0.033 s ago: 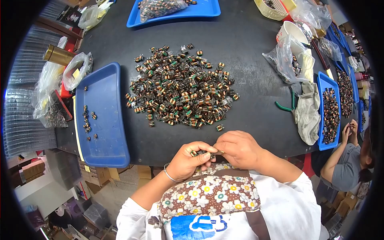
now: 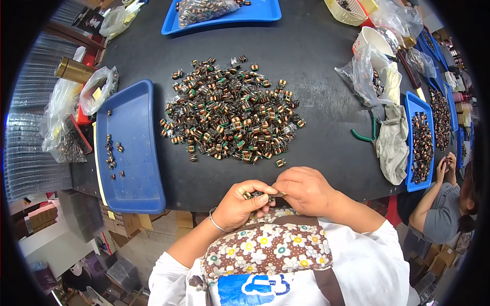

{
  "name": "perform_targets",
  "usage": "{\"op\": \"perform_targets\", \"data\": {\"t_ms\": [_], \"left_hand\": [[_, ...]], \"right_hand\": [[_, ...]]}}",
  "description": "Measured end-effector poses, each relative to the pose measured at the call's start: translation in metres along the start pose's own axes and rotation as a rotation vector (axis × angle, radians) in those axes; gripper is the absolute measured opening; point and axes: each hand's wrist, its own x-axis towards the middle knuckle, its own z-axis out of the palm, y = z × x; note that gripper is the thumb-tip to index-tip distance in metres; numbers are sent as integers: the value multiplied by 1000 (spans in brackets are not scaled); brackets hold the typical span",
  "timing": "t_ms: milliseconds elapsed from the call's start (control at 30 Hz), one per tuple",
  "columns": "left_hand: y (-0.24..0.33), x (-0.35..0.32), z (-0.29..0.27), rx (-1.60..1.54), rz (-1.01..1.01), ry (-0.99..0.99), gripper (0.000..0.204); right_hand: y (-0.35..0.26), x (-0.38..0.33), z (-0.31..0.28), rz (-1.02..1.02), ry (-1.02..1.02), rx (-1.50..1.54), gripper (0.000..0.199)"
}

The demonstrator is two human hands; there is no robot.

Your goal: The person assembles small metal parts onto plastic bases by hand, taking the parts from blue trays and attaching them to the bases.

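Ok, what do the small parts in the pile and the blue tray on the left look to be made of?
The parts in the pile: shiny copper-coloured wire wound on dark, likely plastic bodies, some with green bands; the orange metallic glint suggests copper. The same kind sits between both hands, left hand and right hand. The blue tray: smooth, uniformly coloured with rounded moulded rim, probably plastic.

A: The counter (image 2: pixel 316 66) is black, and the heap of small coils (image 2: pixel 232 112) on it shows copper brown, black and bits of green.

B: The tray (image 2: pixel 135 127) to its left is bright blue, as is the one (image 2: pixel 255 13) at the far edge.

A: The apron (image 2: pixel 268 247) has a brown ground with white and yellow flowers; its lower patch is blue.

B: The shirt (image 2: pixel 367 270) is white, the pliers' handles (image 2: pixel 363 136) green, the cloth (image 2: pixel 392 145) beside them pale grey.
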Motion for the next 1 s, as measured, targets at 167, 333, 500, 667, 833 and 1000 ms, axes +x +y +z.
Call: {"op": "perform_targets", "data": {"t_ms": [167, 333, 500, 667, 833, 1000], "left_hand": [[-1, 0, 0, -51, 6, -8, 15], [-2, -1, 0, -36, 46, -55, 14], [-2, -2, -3, -63, 65, -57, 15], [0, -3, -3, -94, 95, -63, 20], [7, -9, -18, -188, 193, -85, 21], [9, -18, -30, -296, 215, -15, 25]], "right_hand": [[-2, -2, 1, 25, 58, -6, 15], [-4, 2, -7, -52, 4, -44, 16], [-4, 2, -3, -18, 53, -82, 17], [5, -2, 3, 30, 70, 45, 15], [-3, 1, 8, 120, -99, -70, 21], [0, 2, 29, 125, -127, -159, 28]]}}
